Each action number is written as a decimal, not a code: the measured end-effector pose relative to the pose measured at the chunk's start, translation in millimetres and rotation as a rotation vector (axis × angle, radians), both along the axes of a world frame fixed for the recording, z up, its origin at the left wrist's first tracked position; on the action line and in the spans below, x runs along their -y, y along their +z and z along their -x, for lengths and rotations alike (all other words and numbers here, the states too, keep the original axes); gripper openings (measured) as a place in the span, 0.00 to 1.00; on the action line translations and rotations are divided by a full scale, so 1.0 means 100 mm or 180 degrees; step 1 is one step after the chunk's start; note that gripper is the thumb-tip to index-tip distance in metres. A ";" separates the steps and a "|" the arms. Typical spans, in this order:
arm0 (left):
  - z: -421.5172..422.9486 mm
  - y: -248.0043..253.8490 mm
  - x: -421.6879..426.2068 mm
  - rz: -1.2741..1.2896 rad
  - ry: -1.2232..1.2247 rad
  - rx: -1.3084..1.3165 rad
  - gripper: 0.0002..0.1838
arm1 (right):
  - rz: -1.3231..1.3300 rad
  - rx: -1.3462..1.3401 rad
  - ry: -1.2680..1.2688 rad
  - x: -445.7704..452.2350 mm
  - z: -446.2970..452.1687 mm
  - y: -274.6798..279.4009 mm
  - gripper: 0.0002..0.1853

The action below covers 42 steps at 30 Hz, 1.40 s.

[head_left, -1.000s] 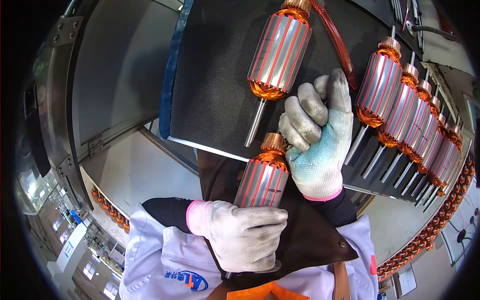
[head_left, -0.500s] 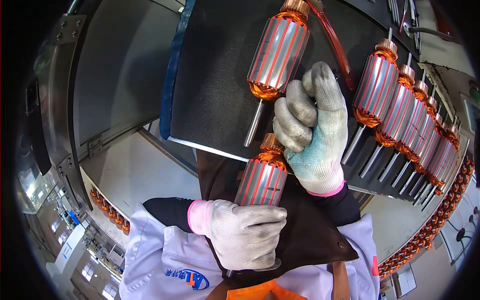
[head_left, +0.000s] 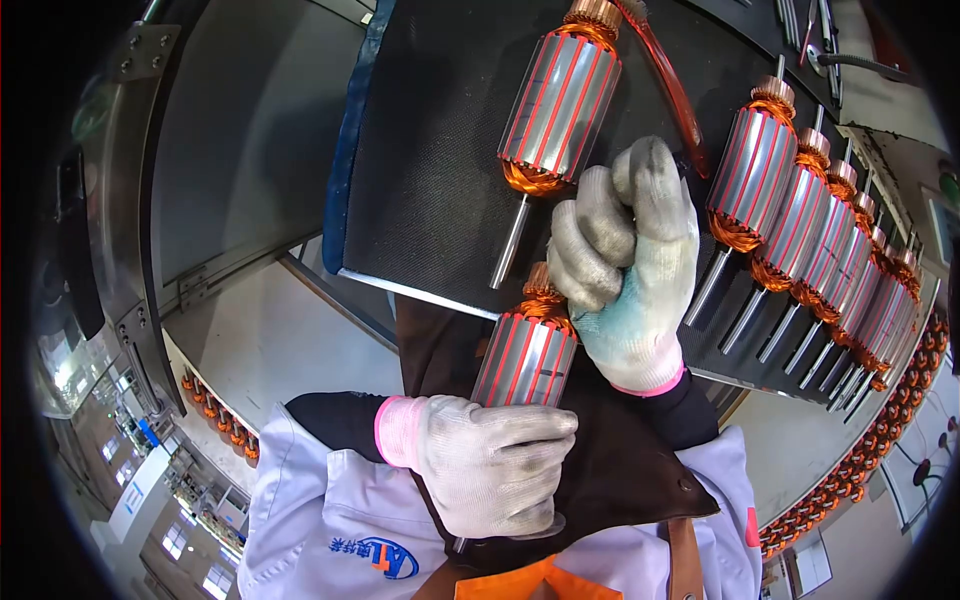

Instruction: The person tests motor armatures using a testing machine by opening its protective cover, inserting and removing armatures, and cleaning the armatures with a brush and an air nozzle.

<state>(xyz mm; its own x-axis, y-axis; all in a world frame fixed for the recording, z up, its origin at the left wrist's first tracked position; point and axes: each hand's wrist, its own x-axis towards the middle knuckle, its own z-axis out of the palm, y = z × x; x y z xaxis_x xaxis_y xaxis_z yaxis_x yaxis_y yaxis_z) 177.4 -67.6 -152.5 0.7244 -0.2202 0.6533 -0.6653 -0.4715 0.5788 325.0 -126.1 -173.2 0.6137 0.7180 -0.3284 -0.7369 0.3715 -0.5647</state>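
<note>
My left hand [head_left: 495, 465], in a whitish glove with a pink cuff, is wrapped round the lower end of a motor armature [head_left: 525, 360] held close to my apron. Its steel core with red slot strips and its copper winding show above the fingers. My right hand [head_left: 635, 265], in a greyed glove, is closed beside the armature's commutator [head_left: 541, 282], its fingers curled and its index finger bent over. Whatever lies inside those fingers is hidden. Just above, a second armature [head_left: 560, 105] lies on the black mat [head_left: 420, 180] with its shaft toward me.
A red-handled tool [head_left: 670, 85] lies beyond my right hand. Several armatures [head_left: 755, 170] stand in a row on the right. Farther right runs a long line of copper-wound parts [head_left: 830, 500]. A metal frame [head_left: 150, 200] rises at the left.
My right hand has dropped slightly, and its index finger is bent a little more. My left hand and the armature in it have hardly moved.
</note>
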 end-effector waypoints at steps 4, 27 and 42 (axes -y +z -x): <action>-0.04 0.03 -0.03 0.0008 -0.0075 -0.0030 0.08 | -0.0834 -0.0827 -0.0161 0.04 -0.02 -0.18 0.15; 0.00 0.08 -0.01 -0.0272 -0.0396 -0.0358 0.07 | -0.0834 -0.1275 -0.0250 0.03 -0.08 -0.23 0.17; 0.05 0.15 -0.11 -0.0127 0.0761 -0.0118 0.07 | -0.1659 -0.1538 -0.0493 0.17 -0.18 -0.22 0.18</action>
<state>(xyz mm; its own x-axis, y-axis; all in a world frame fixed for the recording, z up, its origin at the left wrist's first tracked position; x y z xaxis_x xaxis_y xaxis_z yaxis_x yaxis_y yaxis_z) 172.0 -56.6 -137.3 0.7823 -0.0645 0.6196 -0.5107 -0.6360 0.5786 342.7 -143.4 -195.6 0.5939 0.7718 -0.2274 -0.7764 0.6238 0.0895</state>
